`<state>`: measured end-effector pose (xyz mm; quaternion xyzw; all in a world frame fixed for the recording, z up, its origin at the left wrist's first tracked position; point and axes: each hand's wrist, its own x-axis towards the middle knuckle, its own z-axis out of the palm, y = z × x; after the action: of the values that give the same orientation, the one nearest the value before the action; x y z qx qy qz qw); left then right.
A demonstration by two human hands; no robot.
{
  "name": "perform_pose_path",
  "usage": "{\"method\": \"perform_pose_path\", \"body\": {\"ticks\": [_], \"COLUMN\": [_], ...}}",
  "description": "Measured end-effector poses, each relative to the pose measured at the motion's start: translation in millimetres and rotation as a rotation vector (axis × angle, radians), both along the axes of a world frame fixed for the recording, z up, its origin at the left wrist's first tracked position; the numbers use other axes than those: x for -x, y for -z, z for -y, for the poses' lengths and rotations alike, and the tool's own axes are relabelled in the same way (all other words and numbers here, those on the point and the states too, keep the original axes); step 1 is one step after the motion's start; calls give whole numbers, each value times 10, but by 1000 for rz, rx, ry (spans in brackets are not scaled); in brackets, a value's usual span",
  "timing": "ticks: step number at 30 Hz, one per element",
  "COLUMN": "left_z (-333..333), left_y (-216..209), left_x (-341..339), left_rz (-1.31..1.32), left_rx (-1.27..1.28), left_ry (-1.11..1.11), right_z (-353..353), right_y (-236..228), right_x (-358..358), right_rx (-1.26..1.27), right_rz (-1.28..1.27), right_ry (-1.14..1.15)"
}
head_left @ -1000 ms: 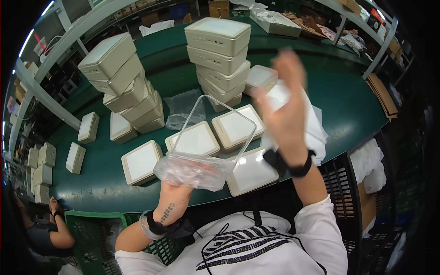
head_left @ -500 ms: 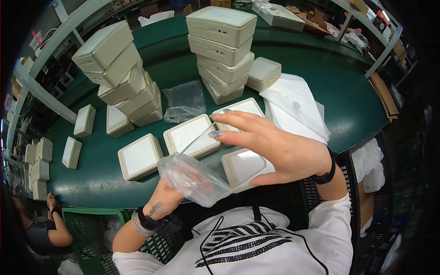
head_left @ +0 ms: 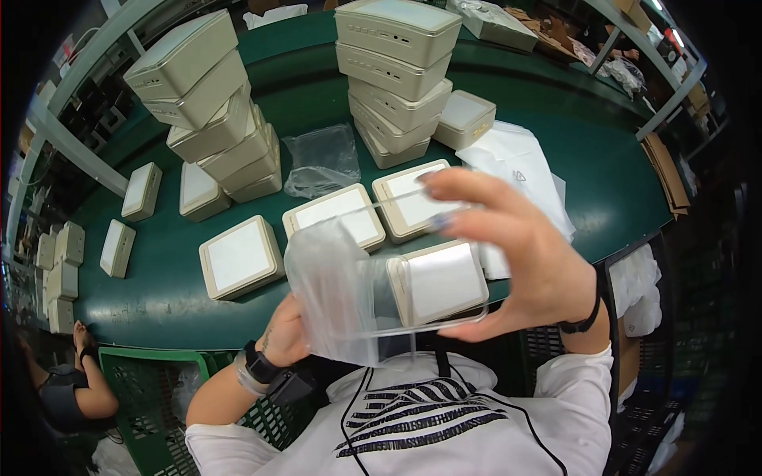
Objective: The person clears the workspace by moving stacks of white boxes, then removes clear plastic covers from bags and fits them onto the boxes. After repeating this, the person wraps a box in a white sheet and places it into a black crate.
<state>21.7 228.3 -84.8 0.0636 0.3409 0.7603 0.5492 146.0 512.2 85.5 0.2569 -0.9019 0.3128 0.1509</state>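
Note:
My right hand grips a clear rectangular plastic cover by its edges, thumb below and fingers above. A crumpled translucent plastic bag covers the cover's left end. Partly behind that bag, my left hand is closed on it; some fingers show only dimly through the film. Seen through the clear cover is a flat beige box-shaped device with a white top. Similar devices lie beyond and to the left, including a near-left one, a middle one and one farther right.
Two tall stacks of beige devices, a left stack and a central stack, rise from the green table. Flattened clear bags and white sheets lie there. Below stands a green crate; another person's arm shows at left.
My right hand has moved a little right, away from my left, and more of the clear cover shows outside the bag. The bag is stretched out taller between my hands.

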Motion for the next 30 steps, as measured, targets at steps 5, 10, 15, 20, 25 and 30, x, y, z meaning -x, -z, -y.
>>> {"method": "perform_pose_path", "body": {"ticks": [5, 10, 15, 20, 25, 30], "left_z": [122, 337, 373, 398, 292, 375], "left_y": [80, -21, -62, 115, -5, 153], "left_x": [377, 768, 791, 809, 719, 803], "left_rz": [1, -37, -75, -85, -28, -62], "left_rx": [-14, -132, -318, -98, 12, 9], "left_ry": [-309, -490, -410, -510, -577, -502], "right_z": [-420, -586, -557, -403, -374, 0], "right_y": [63, 165, 145, 208, 767, 1000], "right_x": [-204, -433, -613, -812, -815, -987], "right_rx": [4, -27, -35, 416, 1649, 2048], "right_rz": [-134, -206, -194, -111, 628, 814], "right_ry": [168, 310, 358, 321, -7, -327]}}
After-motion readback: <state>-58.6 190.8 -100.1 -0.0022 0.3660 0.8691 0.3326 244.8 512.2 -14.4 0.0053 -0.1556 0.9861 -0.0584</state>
